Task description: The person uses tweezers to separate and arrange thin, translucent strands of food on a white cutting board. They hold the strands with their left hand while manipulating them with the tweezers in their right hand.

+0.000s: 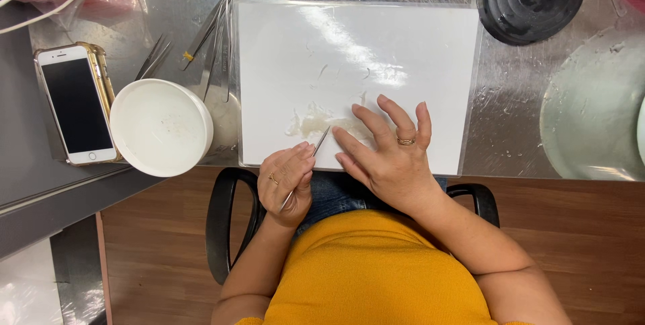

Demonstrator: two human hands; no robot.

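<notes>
A pair of thin metal tweezers (308, 167) is gripped in the left hand (287, 182), its fingers curled shut around the shaft and the tips aimed at a pale, translucent, wet scrap (316, 123). The scrap lies on a white rectangular laminated sheet (403, 50) on the steel table (517, 90). The right hand (390, 150) is laid flat, fingers spread wide, its fingertips pressed on the scrap's right end. A round white bowl (161, 127) and several spare metal tweezers (215, 36) are seen left of the sheet.
</notes>
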